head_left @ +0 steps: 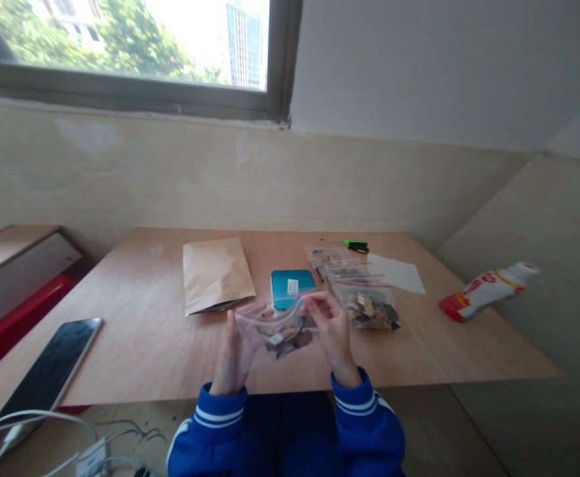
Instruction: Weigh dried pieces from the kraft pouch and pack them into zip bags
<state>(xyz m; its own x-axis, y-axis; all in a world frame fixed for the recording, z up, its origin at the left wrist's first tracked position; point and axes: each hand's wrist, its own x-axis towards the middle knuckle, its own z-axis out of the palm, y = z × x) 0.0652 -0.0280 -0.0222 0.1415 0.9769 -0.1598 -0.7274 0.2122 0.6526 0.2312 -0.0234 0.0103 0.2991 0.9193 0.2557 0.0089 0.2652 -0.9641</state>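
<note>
Zip bag (280, 346), clear and with brown and dark pieces plus a small white label showing inside, hangs between the person's two hands, above the near part of the wooden tabletop (409, 358). The left hand (231, 358) holds the bag's left end, thumb upright at the corner; its fingers are mostly hidden behind the plastic, so how tightly they close cannot be told. The right hand (333, 328) pinches the top strip near the other end, thumb and forefinger closed on it. Between the two grips the strip runs in a wavy line; whether the seal is parted is unclear.

Just beyond the grip lies a blue box (278, 283) with a white label, its near edge partly covered by the bag. Past the left hand, farther from the person, is a brown paper pouch (217, 271). Just right of the right hand lies another filled bag (372, 313), with more clear bags (337, 260) overlapping behind it. Beyond those are two screwdrivers (357, 246), and a white sheet (399, 274) lies to their right. Well to the right of the grip is a white and red bottle (488, 291). Well to the left is a phone (54, 361).
</note>
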